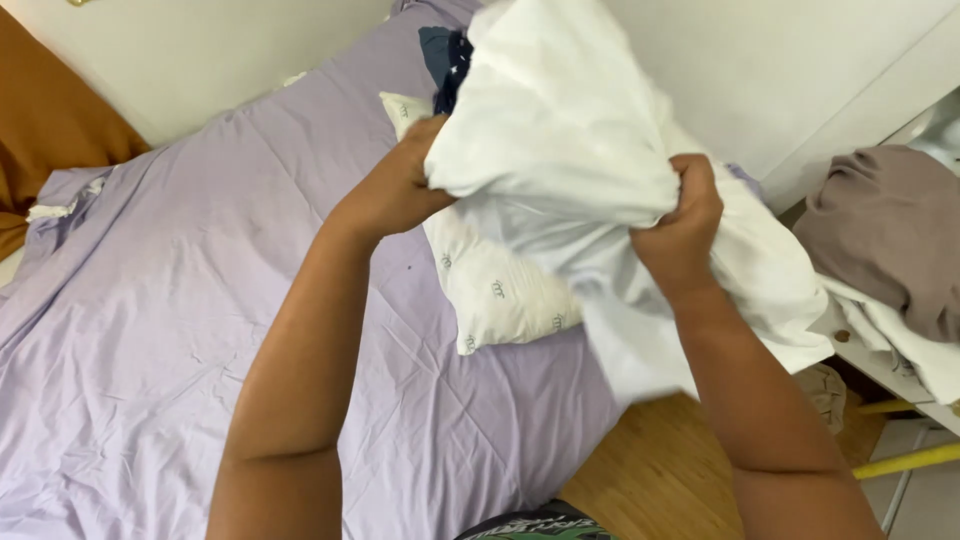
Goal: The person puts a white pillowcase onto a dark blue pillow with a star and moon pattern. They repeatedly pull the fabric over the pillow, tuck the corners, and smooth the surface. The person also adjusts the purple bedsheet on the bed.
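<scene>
Head view
Left grip [400, 185]: closed on the left edge of the white cloth [560, 140], fingers hidden in the fabric, back of the hand up.
Right grip [680, 225]: closed on a bunched fold of the same cloth, knuckles toward the camera, fabric spilling over the fingers.
Cloth: held up in the air between both grips, above the bed [150, 330]; bulk rising above and beyond the grips, a loose tail hanging below and right of the right grip.
Pillow [500, 290]: white with small printed marks, lying on the bed just below and between the grips, partly hidden by the cloth; touching the cloth or not, cannot tell.
Bed: covered by a creased lilac sheet, spreading below and left of the left grip.
Dark cloth [445, 55]: navy with pale specks, beyond the left grip, half hidden behind the white cloth.
Brown cloth [880, 230]: greyish-brown heap, well right of the right grip, lying on white fabric on a white shelf.
Orange fabric [40, 130]: far left of the left grip, at the bed's edge.
Floor [650, 480]: wood, below the right forearm, beside the bed.
Wall [780, 70]: white, behind the cloth.
</scene>
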